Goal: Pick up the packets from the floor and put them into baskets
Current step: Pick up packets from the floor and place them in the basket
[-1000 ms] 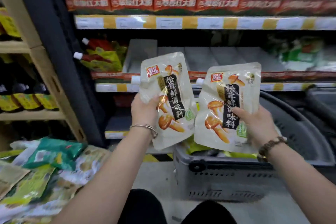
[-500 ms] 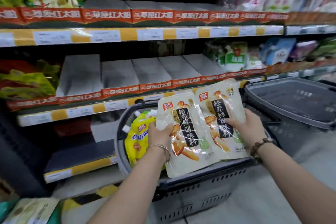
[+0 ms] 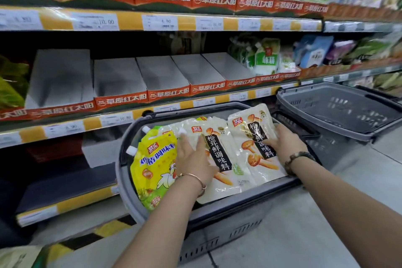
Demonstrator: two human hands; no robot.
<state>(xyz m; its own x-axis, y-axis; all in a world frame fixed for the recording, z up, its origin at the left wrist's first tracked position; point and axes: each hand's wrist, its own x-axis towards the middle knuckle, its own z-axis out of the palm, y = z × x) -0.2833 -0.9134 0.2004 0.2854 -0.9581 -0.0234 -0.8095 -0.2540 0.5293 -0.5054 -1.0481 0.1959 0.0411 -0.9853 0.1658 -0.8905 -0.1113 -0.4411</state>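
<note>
Hands apart inside grey plastic basket (image 3: 228,220): left hand (image 3: 192,160) flat on white mushroom-print pouch (image 3: 227,180), right hand (image 3: 283,145) gripping second white pouch (image 3: 250,137).

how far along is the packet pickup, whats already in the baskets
Done: a yellow packet lies in the near basket. In hand: the left hand lies flat on the left white packet, the right hand on the right white packet, both low in that basket, not yet let go. Left: the far basket looks empty, and a blurred packet shows on the floor, bottom left.
</note>
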